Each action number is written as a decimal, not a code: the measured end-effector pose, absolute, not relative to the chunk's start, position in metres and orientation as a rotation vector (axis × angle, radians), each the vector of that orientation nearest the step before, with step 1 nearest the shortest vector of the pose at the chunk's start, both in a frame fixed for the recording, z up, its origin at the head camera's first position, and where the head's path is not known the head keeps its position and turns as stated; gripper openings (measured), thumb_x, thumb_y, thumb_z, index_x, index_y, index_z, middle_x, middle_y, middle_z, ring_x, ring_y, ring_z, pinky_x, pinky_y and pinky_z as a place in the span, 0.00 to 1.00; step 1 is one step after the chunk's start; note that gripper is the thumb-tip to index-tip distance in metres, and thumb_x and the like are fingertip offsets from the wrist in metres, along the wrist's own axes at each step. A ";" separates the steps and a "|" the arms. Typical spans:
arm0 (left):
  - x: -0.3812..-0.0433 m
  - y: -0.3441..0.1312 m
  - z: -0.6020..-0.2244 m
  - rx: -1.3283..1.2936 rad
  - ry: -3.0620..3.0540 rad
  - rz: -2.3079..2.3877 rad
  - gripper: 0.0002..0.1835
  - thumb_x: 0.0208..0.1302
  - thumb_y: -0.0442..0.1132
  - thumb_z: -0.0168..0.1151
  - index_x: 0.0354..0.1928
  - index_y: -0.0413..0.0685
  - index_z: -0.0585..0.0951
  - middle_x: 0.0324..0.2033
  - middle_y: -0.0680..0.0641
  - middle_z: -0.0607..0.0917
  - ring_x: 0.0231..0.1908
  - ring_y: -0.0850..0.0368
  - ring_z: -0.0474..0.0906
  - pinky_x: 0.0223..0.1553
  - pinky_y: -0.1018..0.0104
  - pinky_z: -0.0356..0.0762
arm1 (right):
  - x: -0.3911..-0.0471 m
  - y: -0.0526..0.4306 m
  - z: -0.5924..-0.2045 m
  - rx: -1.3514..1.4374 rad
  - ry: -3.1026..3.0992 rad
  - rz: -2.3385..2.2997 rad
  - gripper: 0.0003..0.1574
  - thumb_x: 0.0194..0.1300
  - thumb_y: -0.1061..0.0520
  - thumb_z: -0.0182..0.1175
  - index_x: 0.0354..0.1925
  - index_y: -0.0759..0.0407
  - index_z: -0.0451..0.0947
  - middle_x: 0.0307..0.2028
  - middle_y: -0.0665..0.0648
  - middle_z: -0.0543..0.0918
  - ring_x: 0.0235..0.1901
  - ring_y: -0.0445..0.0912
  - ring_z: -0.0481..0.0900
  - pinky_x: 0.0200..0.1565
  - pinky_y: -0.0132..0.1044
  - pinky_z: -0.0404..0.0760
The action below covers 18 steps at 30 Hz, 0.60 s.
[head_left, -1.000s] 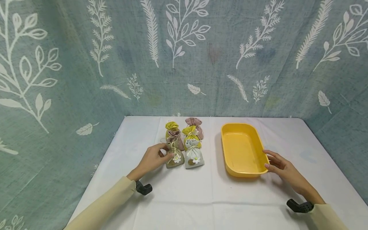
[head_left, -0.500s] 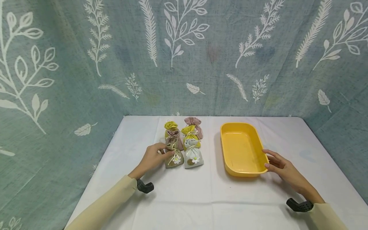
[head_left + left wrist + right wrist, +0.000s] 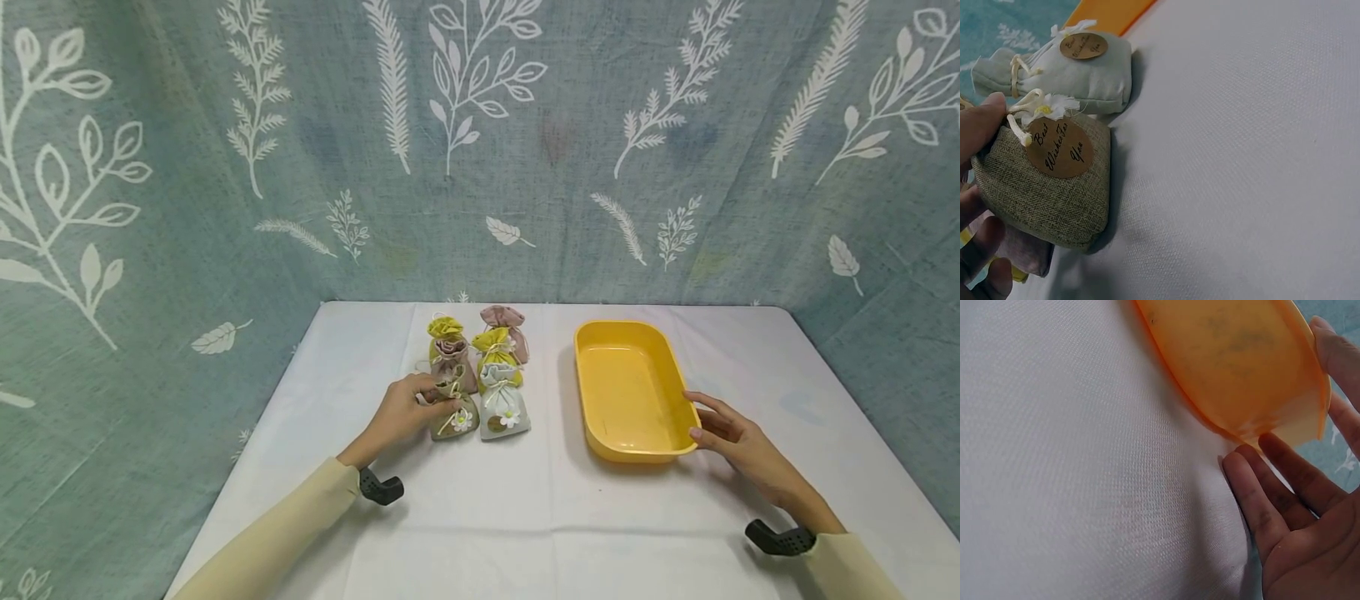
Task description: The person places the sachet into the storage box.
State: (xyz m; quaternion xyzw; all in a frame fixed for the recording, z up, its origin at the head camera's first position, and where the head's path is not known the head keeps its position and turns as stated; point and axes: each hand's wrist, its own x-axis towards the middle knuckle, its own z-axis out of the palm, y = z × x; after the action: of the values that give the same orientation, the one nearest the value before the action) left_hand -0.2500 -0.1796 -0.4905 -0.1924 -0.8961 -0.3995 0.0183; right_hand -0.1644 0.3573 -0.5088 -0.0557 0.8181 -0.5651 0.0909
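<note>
My left hand (image 3: 408,417) pinches the neck of an olive-brown drawstring pouch (image 3: 456,421) between thumb and fingers. In the left wrist view this pouch (image 3: 1047,181) shows a round "Best Wishes For You" sticker and a white flower, and my thumb (image 3: 985,122) lies at its cord. A pale grey-green pouch (image 3: 505,410) stands beside it on the right. My right hand (image 3: 742,446) holds the right side of a yellow plastic basin (image 3: 630,392), thumb and index finger at its rim. In the right wrist view the other fingers (image 3: 1260,487) spread loosely below the basin's wall.
Behind the front pouches stand a mauve-brown pouch (image 3: 457,362), two yellow pouches, one of them (image 3: 492,340) on the right, and a pink pouch (image 3: 510,321). A white cloth (image 3: 480,517) covers the table. A green leaf-print curtain (image 3: 555,242) hangs behind and at both sides.
My left hand has shifted slightly to the right and now covers more of the olive-brown pouch's neck, whose top leans a little. The right hand and basin stay in place.
</note>
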 end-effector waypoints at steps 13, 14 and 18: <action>-0.245 -0.179 -0.483 -0.688 -2.718 -1.142 0.06 0.61 0.53 0.75 0.36 0.64 0.91 0.34 0.64 0.88 0.35 0.56 0.76 0.35 0.59 0.70 | -0.162 0.357 -0.508 -0.178 2.408 -1.717 0.41 0.77 0.53 0.61 0.80 0.50 0.57 0.73 0.75 0.62 0.55 0.30 0.77 0.51 0.34 0.82; -0.244 -0.179 -0.482 -0.696 -2.714 -1.128 0.05 0.62 0.53 0.75 0.36 0.65 0.91 0.33 0.64 0.87 0.35 0.56 0.76 0.34 0.60 0.70 | -0.162 0.357 -0.508 -0.184 2.404 -1.722 0.41 0.77 0.53 0.60 0.80 0.50 0.57 0.73 0.76 0.62 0.55 0.31 0.77 0.51 0.35 0.82; -0.243 -0.178 -0.477 -0.724 -2.689 -1.127 0.04 0.62 0.52 0.76 0.36 0.66 0.91 0.32 0.66 0.87 0.34 0.51 0.77 0.31 0.62 0.70 | -0.162 0.356 -0.507 -0.192 2.396 -1.739 0.41 0.77 0.54 0.61 0.80 0.50 0.57 0.72 0.76 0.62 0.55 0.32 0.78 0.50 0.35 0.83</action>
State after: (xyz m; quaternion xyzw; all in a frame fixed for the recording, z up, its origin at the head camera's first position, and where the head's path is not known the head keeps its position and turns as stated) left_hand -0.2432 -0.1782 -0.4766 -0.2405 -0.8930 -0.3742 0.0686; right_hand -0.1616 0.3564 -0.5071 -0.0644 0.8044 -0.5841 0.0873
